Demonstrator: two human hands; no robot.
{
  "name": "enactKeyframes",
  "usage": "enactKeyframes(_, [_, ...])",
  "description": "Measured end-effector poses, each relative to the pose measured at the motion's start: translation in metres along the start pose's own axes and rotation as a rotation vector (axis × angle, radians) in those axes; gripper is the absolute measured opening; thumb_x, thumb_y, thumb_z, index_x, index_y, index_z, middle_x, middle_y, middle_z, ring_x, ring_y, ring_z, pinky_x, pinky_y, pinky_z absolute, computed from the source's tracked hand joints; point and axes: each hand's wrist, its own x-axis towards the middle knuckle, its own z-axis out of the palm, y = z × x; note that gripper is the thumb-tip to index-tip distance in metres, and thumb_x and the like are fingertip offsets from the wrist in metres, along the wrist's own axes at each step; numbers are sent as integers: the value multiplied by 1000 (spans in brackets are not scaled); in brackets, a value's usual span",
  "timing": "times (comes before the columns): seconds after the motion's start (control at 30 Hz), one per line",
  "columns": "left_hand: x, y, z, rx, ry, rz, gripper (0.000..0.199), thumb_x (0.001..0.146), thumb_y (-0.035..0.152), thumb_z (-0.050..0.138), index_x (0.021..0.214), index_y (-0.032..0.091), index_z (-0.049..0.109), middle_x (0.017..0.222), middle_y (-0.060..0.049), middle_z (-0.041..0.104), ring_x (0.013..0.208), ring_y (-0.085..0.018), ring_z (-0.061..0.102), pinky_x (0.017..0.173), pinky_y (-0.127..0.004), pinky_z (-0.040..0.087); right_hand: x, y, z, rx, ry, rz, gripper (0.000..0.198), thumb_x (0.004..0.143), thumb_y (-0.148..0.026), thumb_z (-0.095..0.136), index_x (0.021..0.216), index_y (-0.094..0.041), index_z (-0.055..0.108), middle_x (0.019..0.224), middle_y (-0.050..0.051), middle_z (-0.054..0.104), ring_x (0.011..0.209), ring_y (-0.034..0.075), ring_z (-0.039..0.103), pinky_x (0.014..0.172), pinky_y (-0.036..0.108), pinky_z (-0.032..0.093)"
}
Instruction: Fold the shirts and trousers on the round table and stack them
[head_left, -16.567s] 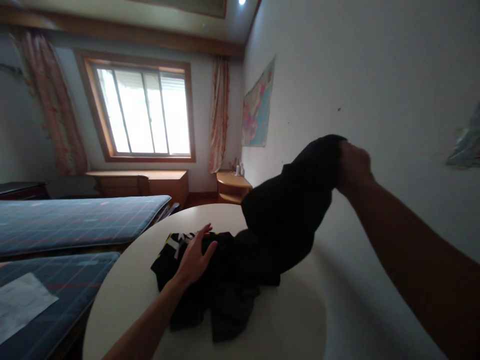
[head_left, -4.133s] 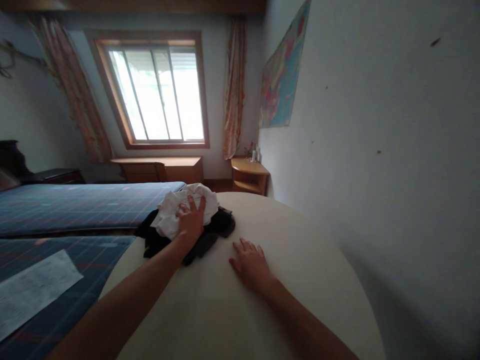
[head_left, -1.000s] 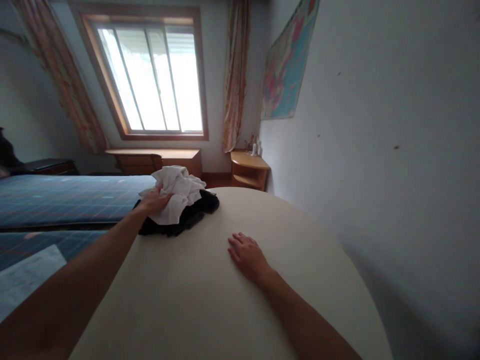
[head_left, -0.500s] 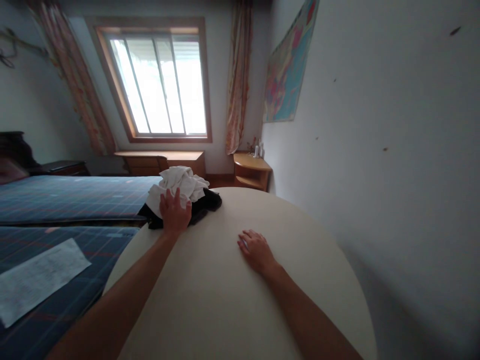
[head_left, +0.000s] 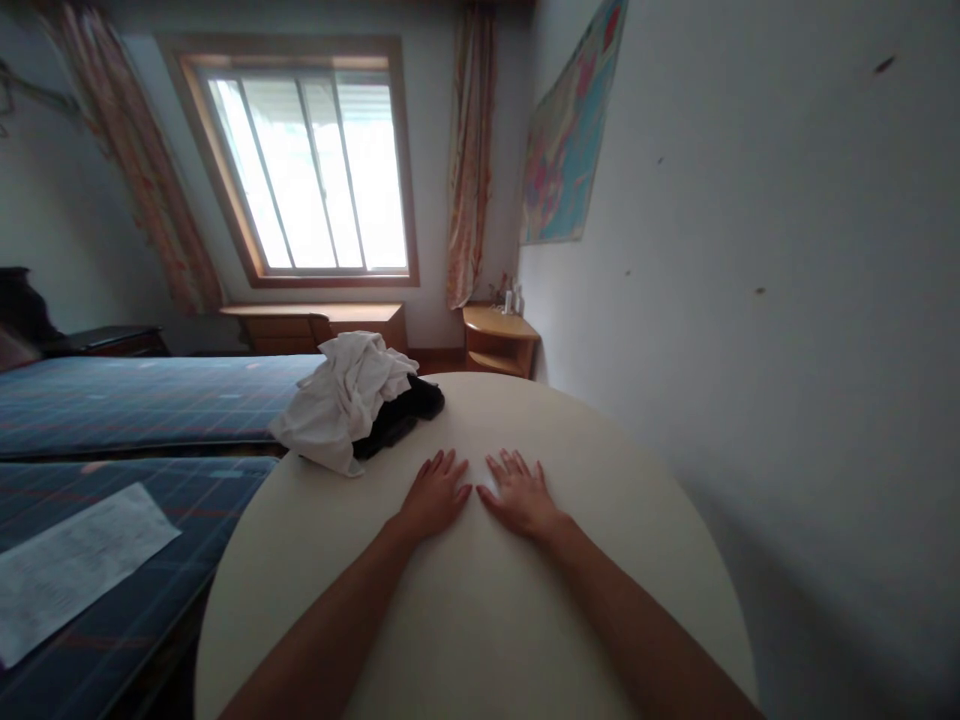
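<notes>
Both palms face down on a round cream tabletop (head_left: 465, 620). My left hand (head_left: 436, 495) lies open with fingers spread, holding nothing. Close beside it, my right hand (head_left: 519, 495) is also open and flat, the two thumbs almost meeting. Beyond my left hand, at the table's far left edge, is a crumpled heap of cloth. A white cloth (head_left: 341, 400) lies on top, one end drooping toward the left rim. Under and to the right of it shows a black cloth (head_left: 405, 412), partly covered.
Beds with blue plaid covers (head_left: 165, 400) stand at the left, with a sheet of paper (head_left: 82, 570) on the nearer one. A white wall (head_left: 787, 400) runs close along the right. A desk (head_left: 360, 315) and a corner shelf (head_left: 499, 325) stand under the window.
My left hand has let go of the white cloth and moved right and nearer, onto the tabletop. The white cloth now spreads further left and down. My right hand's fingers have spread.
</notes>
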Motion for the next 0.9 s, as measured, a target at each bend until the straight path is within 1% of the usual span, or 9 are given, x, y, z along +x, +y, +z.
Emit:
enactKeyframes(0.13, [-4,-3,-6,7,-8,22,56,97,49,42,147,24,45,158,-13,35,148,-34,26,118,-50,24,-10,3,-6,2,7,-27,72,94,-63,34,154,-24,33,163,10,24,150,29,17,119,54,6])
enactKeyframes(0.23, [-3,-2,-5,-3,-14,46,58,96,54,41,148,29,43,159,-12,33,148,-36,23,118,-53,22,-17,9,-10,-5,14,-10,74,93,-66,34,153,-24,35,163,10,25,151,29,15,119,53,7])
enactKeyframes(0.33, [0,1,-1,-12,-59,8,60,94,54,44,148,28,43,160,-14,30,148,-39,22,116,-58,21,-18,17,-12,-15,24,40,75,92,-66,35,154,-23,35,163,10,23,151,29,13,119,53,7])
enactKeyframes(0.37, [1,3,1,-10,-58,-9,60,94,53,45,148,27,43,160,-15,31,148,-40,22,116,-59,20,-18,20,-13,-17,20,57,75,92,-65,35,154,-23,34,163,10,23,151,29,12,119,53,7])
enactKeyframes(0.43, [1,5,4,-1,-15,-27,59,93,50,47,146,26,45,159,-15,33,147,-40,24,116,-59,20,-16,23,-12,-17,8,75,76,92,-65,34,155,-22,32,164,10,22,151,28,12,119,53,7])
enactKeyframes(0.53, [-3,6,6,9,47,-1,56,94,48,46,145,26,47,157,-13,37,147,-38,26,117,-56,21,-15,25,-11,-11,-2,77,76,92,-66,34,155,-22,31,164,9,21,151,28,13,119,53,6])
enactKeyframes(0.67, [-7,2,5,5,31,21,55,95,49,45,146,26,47,157,-12,37,146,-37,27,117,-54,23,-17,24,-11,-11,-2,75,76,92,-65,35,155,-22,32,164,9,21,151,28,14,120,52,6])
enactKeyframes(0.9, [-8,2,4,-15,28,22,55,95,47,45,146,24,47,157,-14,37,147,-38,26,117,-54,23,-20,22,-15,-13,-28,83,76,93,-65,33,156,-21,29,165,9,19,152,27,11,120,50,6])
